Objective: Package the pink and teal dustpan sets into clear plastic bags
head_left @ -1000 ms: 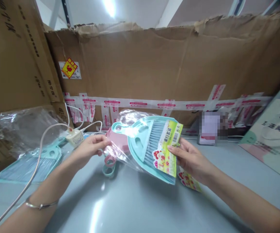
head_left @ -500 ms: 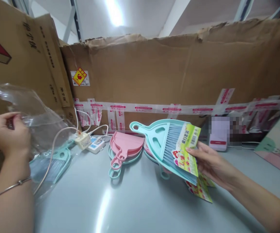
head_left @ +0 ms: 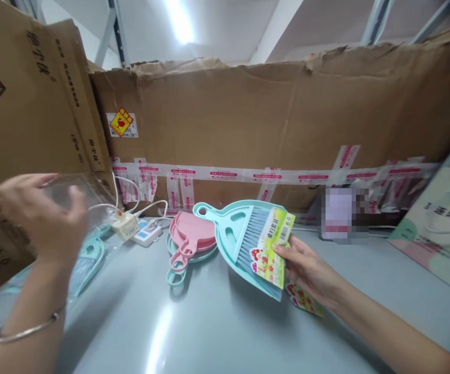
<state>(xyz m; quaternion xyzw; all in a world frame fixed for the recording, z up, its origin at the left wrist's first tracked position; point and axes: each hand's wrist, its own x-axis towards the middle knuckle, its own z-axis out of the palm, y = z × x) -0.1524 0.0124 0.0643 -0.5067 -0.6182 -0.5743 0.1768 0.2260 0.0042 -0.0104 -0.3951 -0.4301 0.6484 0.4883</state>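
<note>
Dustpan [head_left: 237, 228]: was held at its card [head_left: 274, 246] by the right hand [head_left: 303, 265], above the table [head_left: 209, 332], handle [head_left: 214, 214] pointed left and away; left hand [head_left: 48, 218], well apart, fingers parted

The dustpan set [head_left: 245, 244] looks like smooth plastic. The big box [head_left: 225, 114] is dull cardboard, rough on top. The table [head_left: 194, 332] looks glossy, the bracelet [head_left: 29, 332] shiny metal.

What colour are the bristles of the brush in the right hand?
The bristles are greyish blue, clearest in the head view.
</note>
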